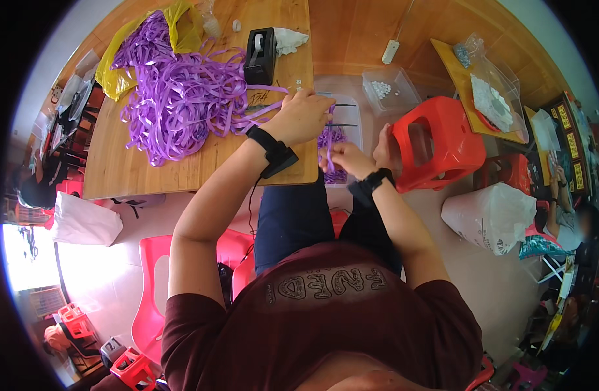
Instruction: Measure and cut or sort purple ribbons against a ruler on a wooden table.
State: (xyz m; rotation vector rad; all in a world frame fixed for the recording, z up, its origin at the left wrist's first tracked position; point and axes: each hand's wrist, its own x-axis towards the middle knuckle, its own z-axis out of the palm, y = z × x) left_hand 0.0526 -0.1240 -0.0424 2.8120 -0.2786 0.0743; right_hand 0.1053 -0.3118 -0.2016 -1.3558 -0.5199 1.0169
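Pinching a purple ribbon strand (330, 151) with your right hand (349, 160), fingertips together, your left hand (301, 117) curled beside two dark rods (345, 125), its hold unclear.

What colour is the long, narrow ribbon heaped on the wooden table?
The long, narrow ribbon is light purple; the head view, the only one, shows it clearly.

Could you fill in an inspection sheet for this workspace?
Surface: wooden table.
Work items: purple ribbon heaped on the table, more in a pale tub; two dark rods jut past the edge.
Clutter: black tape dispenser, crumpled white tissue, yellow bag.
Hands: left hand over the rods, right hand at hanging ribbon; grips unclear.
Cables: thin black cable near left wristband; white power strip with cord.
Surroundings: red stool, white sack, person at right.
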